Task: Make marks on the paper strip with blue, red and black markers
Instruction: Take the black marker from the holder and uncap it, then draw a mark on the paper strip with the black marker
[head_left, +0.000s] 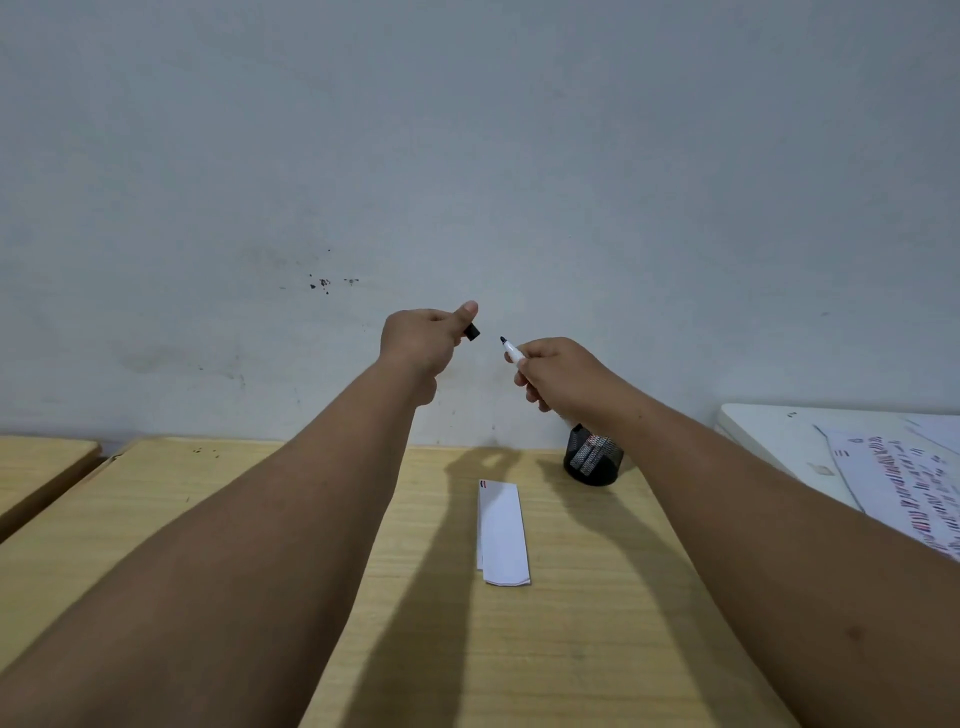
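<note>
Both hands are raised high above the desk, in front of the wall. My left hand pinches a black marker cap between thumb and fingers. My right hand grips a white-bodied black marker, uncapped, with its dark tip pointing up and left toward the cap; a small gap separates tip and cap. A white paper strip lies lengthwise on the wooden desk below the hands, with small red and dark marks at its far left corner.
A black mesh pen holder stands on the desk's far edge, right of the strip and partly behind my right forearm. A white table with printed sheets is at the right. Another wooden desk sits at the left.
</note>
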